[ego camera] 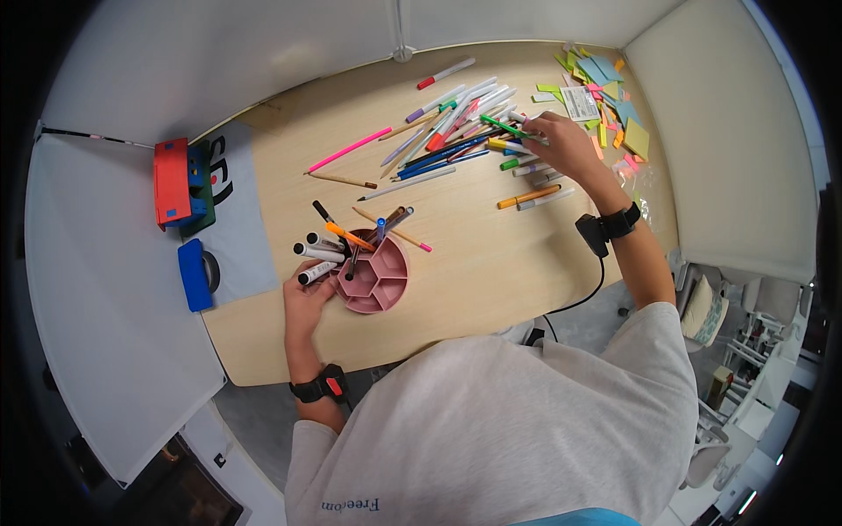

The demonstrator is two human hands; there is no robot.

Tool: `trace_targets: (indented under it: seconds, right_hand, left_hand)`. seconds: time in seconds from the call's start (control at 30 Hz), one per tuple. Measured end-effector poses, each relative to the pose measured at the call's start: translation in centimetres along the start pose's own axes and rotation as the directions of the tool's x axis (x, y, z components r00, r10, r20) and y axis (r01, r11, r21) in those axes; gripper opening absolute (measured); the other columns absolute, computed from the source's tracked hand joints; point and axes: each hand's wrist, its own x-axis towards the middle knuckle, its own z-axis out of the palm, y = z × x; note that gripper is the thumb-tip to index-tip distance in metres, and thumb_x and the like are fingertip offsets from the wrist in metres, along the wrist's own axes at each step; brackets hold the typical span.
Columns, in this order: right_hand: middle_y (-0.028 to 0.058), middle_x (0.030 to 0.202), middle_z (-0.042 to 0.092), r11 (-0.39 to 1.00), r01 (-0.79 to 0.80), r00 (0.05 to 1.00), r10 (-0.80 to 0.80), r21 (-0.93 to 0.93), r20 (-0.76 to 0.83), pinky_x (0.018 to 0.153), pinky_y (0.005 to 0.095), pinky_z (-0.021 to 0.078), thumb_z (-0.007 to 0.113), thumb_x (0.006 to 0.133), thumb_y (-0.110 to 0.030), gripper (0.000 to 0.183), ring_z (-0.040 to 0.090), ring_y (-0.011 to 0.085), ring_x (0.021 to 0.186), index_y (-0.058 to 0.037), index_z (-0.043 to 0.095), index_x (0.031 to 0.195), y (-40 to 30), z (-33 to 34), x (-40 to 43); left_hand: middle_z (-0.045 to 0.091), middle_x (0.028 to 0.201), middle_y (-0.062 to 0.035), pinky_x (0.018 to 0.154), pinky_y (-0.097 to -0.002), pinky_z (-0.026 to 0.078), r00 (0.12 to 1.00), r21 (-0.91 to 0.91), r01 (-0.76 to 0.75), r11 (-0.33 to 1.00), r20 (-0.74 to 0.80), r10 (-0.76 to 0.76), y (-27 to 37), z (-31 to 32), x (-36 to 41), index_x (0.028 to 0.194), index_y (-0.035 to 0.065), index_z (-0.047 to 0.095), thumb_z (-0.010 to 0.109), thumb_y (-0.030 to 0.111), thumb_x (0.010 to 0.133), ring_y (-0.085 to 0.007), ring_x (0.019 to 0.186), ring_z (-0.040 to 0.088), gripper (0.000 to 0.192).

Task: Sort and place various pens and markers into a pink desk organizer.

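Note:
A pink round pen organizer (pixel 358 284) with several compartments stands near the front left of the table. It holds black-capped white markers (pixel 318 253), an orange pen (pixel 350 237) and a blue-ended pen (pixel 381 230), while some front compartments show bare floors. My left hand (pixel 306 299) grips the organizer's left side beneath the markers. At the right end of a loose pile of pens and pencils (pixel 454 131), my right hand (pixel 562 144) reaches down with bent fingers. A green pen (pixel 503 125) lies at those fingertips; whether they hold it is hidden.
Sticky notes and page flags (pixel 605 92) are scattered at the back right. A red-and-blue box-like object (pixel 174 184) and a blue tape dispenser (pixel 195 276) stand along the left edge. Pale panels (pixel 717 144) enclose the table; a cable (pixel 585 299) hangs from my right wrist strap.

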Motion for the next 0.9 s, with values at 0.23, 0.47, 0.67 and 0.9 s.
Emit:
trace_targets:
  seconds: [0.23,0.47,0.67,0.9]
  right_hand:
    - [0.0107,0.107,0.070,0.995,0.102,0.995,-0.102,0.021,-0.010,0.083,0.0426,0.0579,0.078,0.084,-0.015,0.022,0.070,0.0325,0.094,-0.0104,0.078,0.106,0.5,2.3,0.5]
    - [0.0085,0.106,0.071,0.982,0.167,0.983,-0.173,0.087,0.066,0.086,0.0412,0.0576,0.078,0.084,-0.014,0.027,0.071,0.0306,0.095,-0.0123,0.080,0.111,-0.6,2.5,-0.8]
    - [0.0134,0.104,0.070,0.950,0.299,0.953,-0.301,0.087,0.015,0.088,0.0430,0.0554,0.074,0.084,-0.008,0.022,0.067,0.0345,0.101,-0.0022,0.075,0.105,-0.4,2.4,0.3]
    - [0.0228,0.099,0.068,0.974,0.217,0.972,-0.221,0.068,0.073,0.086,0.0508,0.0540,0.060,0.089,-0.013,0.025,0.066,0.0423,0.096,-0.0001,0.064,0.110,-3.3,3.5,4.6]
  left_hand:
    - [0.072,0.112,-0.0117,0.089,-0.0293,0.059,0.999,-0.094,-0.036,0.995,0.028,0.039,0.1,0.2,0.2,0.125,-0.0097,0.062,0.072,-0.004,0.092,-0.0149,0.099,0.069,0.034]
    - [0.071,0.112,-0.0105,0.087,-0.0288,0.059,1.000,-0.079,-0.021,0.997,0.008,0.021,-0.2,0.2,0.2,0.125,-0.0094,0.062,0.070,-0.005,0.093,-0.0137,0.097,0.068,0.034]
    - [0.072,0.108,-0.0090,0.085,-0.0273,0.059,1.000,-0.074,-0.002,0.997,-0.018,0.001,0.2,0.3,0.2,0.126,-0.0084,0.063,0.072,-0.005,0.092,-0.0125,0.095,0.067,0.034]
    - [0.072,0.108,-0.0086,0.084,-0.0274,0.059,1.000,-0.083,-0.006,0.997,-0.005,0.006,0.0,0.2,0.3,0.126,-0.0081,0.063,0.073,-0.004,0.091,-0.0123,0.093,0.067,0.037]
